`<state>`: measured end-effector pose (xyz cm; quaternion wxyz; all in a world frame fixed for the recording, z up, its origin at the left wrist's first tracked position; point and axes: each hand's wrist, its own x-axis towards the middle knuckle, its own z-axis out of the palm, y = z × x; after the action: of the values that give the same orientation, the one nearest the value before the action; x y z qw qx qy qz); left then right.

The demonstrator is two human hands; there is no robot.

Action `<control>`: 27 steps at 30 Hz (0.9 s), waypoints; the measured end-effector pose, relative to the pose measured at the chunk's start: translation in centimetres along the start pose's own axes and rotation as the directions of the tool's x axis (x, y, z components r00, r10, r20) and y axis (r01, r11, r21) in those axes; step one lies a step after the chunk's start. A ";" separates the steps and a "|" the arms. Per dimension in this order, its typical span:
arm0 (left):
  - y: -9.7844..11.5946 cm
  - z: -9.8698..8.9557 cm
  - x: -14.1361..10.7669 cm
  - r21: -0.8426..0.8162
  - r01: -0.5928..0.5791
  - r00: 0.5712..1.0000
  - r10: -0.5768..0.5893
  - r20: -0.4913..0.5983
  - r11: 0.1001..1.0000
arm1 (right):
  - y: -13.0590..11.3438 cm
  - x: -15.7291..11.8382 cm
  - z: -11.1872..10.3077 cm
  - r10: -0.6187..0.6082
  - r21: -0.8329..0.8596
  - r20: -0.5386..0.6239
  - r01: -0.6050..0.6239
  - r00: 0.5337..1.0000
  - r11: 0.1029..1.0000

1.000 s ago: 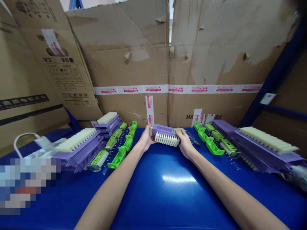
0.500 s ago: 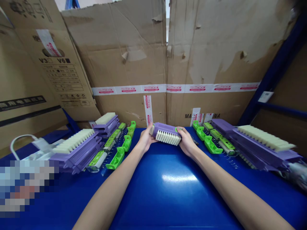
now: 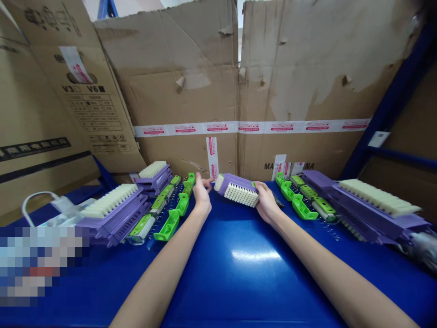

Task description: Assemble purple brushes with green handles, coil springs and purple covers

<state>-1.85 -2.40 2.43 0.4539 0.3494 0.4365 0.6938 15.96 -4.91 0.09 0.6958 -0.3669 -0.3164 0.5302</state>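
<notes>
A purple brush [image 3: 235, 180] with cream bristles is held up over the blue table, bristles facing me. My right hand [image 3: 266, 201] grips its right end, thumb by a bit of bright green there. Just off the brush's left end, my left hand [image 3: 202, 195] is empty with its fingers apart. Beside that hand runs a row of green curved plastic caps [image 3: 170, 224], followed by green-topped clear parts [image 3: 140, 229] and small springs. Similar green caps [image 3: 302, 207] and green-topped parts [image 3: 322, 207] lie to the right of my right hand.
Purple brush parts with cream bristles [image 3: 111, 200] are stacked on the left, and more purple parts [image 3: 378, 200] on the right. A white plug with a cable [image 3: 64, 205] stands at far left. Cardboard sheets [image 3: 184, 100] wall the back of the blue table [image 3: 252, 282].
My left hand has let go of the brush and moved a little to the left. The brush stays in my right hand, slightly tilted.
</notes>
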 end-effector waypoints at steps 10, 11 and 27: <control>0.0 -0.4 -0.3 0.074 0.008 0.934 -0.034 0.355 0.997 | 0.0 -0.2 0.0 -0.008 -0.001 0.025 0.008 1.000 1.000; 0.1 -0.4 -0.6 0.078 0.026 0.885 -0.060 0.462 0.997 | 0.1 -0.2 0.0 -0.005 0.004 0.030 0.004 1.000 1.000; 0.4 -1.1 -2.3 0.048 0.264 0.580 -0.199 0.790 0.963 | -0.3 -2.3 0.9 0.468 -0.085 0.343 -0.469 0.815 0.879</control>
<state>-2.15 -4.97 2.22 0.6983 0.5413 0.2079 0.4197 14.79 -7.07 0.73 0.4762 -0.3308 -0.3353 0.7425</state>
